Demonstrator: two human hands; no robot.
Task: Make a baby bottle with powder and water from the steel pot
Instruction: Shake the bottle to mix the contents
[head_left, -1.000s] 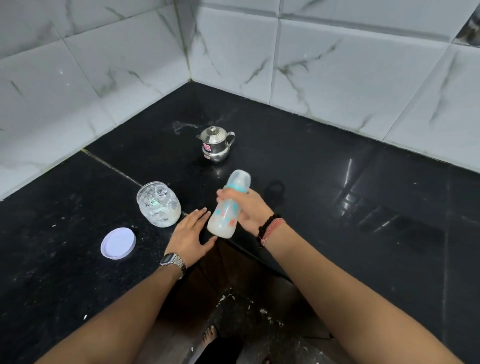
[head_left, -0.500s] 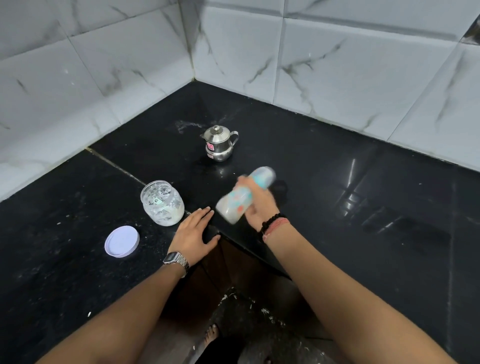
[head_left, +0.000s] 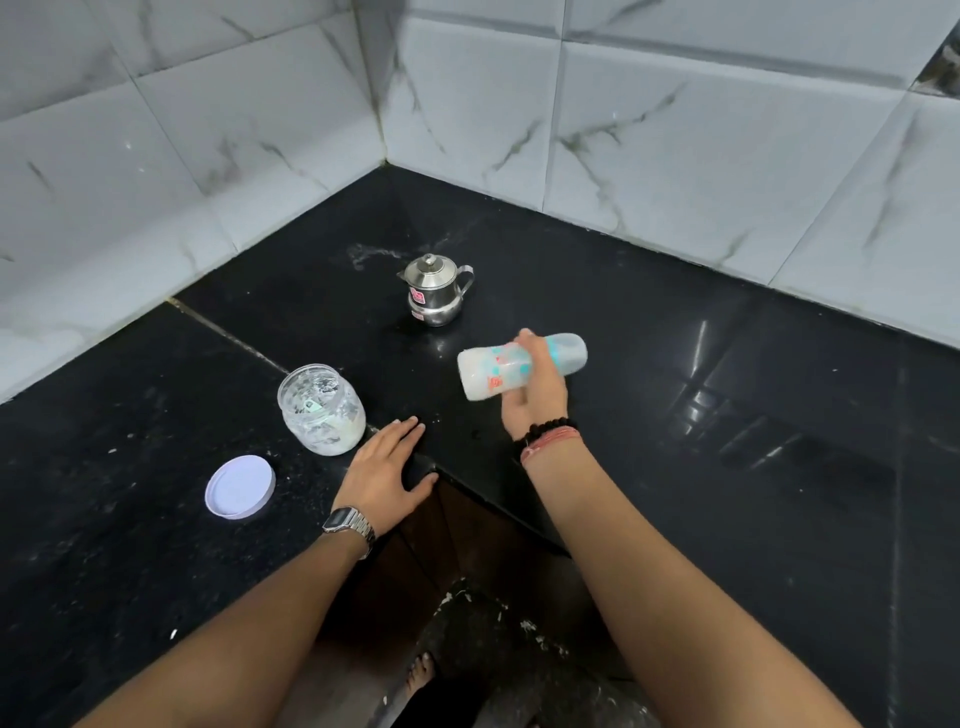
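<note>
My right hand (head_left: 535, 395) grips the baby bottle (head_left: 493, 371) around its middle and holds it almost sideways above the black counter, capped end pointing right. The bottle is clear with teal and orange prints and holds milky white liquid. The small steel pot (head_left: 435, 291), lid on, stands on the counter just behind the bottle. An open clear jar of white powder (head_left: 322, 410) sits to the left. My left hand (head_left: 387, 467) lies flat on the counter edge, fingers spread, holding nothing.
The jar's white lid (head_left: 240, 486) lies on the counter (head_left: 727, 415) at the near left. White marble-look tiled walls (head_left: 675, 130) meet in a corner behind the pot. The counter has an inner corner cut-out by my left hand, with my foot (head_left: 422, 670) visible below.
The bottle went from upright to tipped nearly horizontal, swinging up and to the right in my right hand. My left hand stayed flat on the counter.
</note>
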